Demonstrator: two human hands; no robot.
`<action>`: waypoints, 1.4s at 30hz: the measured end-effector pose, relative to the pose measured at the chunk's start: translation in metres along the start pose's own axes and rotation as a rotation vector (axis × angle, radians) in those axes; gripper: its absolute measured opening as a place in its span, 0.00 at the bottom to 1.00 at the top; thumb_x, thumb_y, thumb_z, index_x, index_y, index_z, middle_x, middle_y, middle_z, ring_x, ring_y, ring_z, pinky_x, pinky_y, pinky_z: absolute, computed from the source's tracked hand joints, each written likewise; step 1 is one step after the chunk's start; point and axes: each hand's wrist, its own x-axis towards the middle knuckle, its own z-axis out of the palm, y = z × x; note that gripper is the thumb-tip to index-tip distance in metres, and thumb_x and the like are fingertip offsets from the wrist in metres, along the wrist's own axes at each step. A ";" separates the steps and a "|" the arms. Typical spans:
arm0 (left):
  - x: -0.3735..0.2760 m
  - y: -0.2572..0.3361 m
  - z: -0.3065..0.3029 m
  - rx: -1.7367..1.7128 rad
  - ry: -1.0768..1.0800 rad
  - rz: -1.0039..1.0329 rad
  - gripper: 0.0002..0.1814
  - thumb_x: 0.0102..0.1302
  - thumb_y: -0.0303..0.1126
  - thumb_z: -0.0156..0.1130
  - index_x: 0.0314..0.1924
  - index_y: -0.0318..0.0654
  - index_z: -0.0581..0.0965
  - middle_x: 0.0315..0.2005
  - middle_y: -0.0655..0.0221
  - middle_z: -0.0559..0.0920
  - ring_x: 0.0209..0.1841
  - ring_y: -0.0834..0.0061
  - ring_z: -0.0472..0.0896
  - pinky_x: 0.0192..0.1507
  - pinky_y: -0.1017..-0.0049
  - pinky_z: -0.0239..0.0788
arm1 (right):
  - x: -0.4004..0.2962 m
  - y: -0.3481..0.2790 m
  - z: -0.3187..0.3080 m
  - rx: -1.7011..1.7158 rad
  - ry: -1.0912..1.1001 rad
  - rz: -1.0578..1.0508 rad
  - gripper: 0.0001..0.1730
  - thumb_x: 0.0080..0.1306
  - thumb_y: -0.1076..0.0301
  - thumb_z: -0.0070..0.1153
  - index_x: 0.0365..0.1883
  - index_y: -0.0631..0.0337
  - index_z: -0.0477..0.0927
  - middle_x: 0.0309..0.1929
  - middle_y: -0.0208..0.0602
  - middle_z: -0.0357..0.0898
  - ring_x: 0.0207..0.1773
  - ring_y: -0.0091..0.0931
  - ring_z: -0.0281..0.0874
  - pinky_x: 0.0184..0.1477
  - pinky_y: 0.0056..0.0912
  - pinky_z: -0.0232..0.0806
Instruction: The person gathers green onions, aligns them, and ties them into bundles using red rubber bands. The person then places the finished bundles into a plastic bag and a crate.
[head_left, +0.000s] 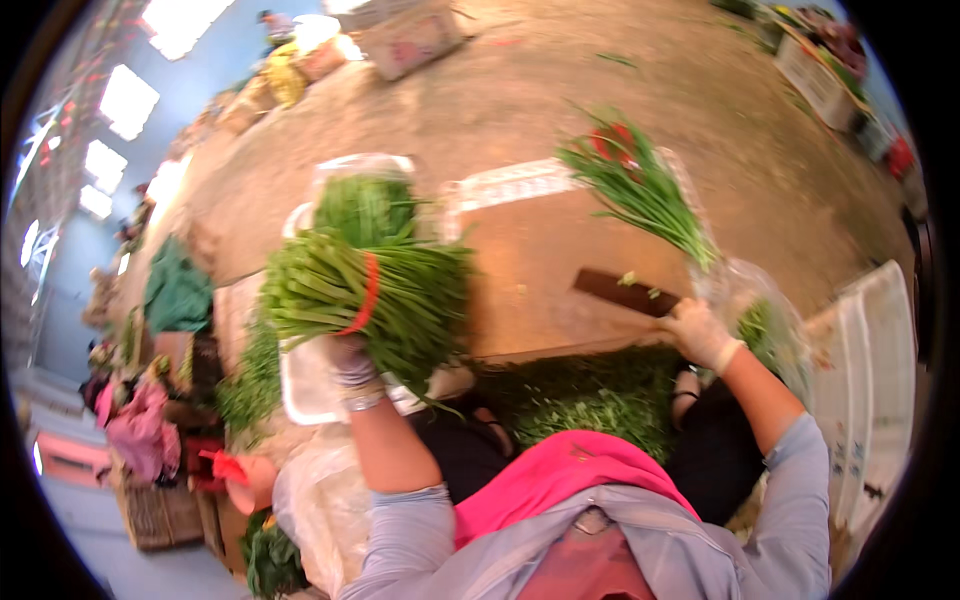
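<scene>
A thick bundle of green leafy stalks (420, 300), bound with a red band (367, 296), rests in my gloved left hand (351, 364) over a white crate (304, 390). In my gloved right hand (694, 330) is a cleaver-like knife (622, 291), its dark blade lying low across the brown board (555, 247). Small green bits cling to the blade. A loose bunch of long green stalks (652, 195) lies along the board's far right corner. Another green bundle (367, 206) sits in the crate, beyond the held one.
Cut green trimmings (600, 420) lie on the ground between my feet. A clear plastic bag (757, 307) holds greens at the right, beside a white foam box (862, 390). At the left are an orange-pink container (251, 484), a cardboard box (154, 514) and a green cloth (178, 285).
</scene>
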 end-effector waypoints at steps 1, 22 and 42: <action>-0.004 0.006 0.007 -0.235 0.004 -0.055 0.41 0.61 0.45 0.69 0.71 0.35 0.66 0.63 0.56 0.76 0.61 0.55 0.77 0.64 0.53 0.70 | 0.001 -0.003 -0.008 0.029 0.118 0.049 0.17 0.56 0.69 0.59 0.46 0.44 0.82 0.43 0.40 0.76 0.47 0.41 0.76 0.49 0.46 0.66; -0.119 0.060 0.173 -0.877 -0.589 -0.344 0.44 0.69 0.55 0.61 0.76 0.41 0.58 0.71 0.55 0.66 0.70 0.54 0.69 0.73 0.53 0.60 | 0.024 -0.215 -0.257 0.817 0.706 -0.173 0.20 0.57 0.74 0.71 0.49 0.61 0.81 0.42 0.35 0.80 0.37 0.25 0.78 0.39 0.29 0.69; -0.120 0.032 0.157 -1.047 -0.279 -0.494 0.45 0.55 0.49 0.78 0.66 0.36 0.68 0.53 0.62 0.82 0.50 0.63 0.84 0.53 0.60 0.81 | -0.104 -0.075 -0.176 1.245 0.513 0.145 0.22 0.66 0.67 0.64 0.58 0.61 0.78 0.45 0.36 0.80 0.43 0.23 0.76 0.48 0.25 0.73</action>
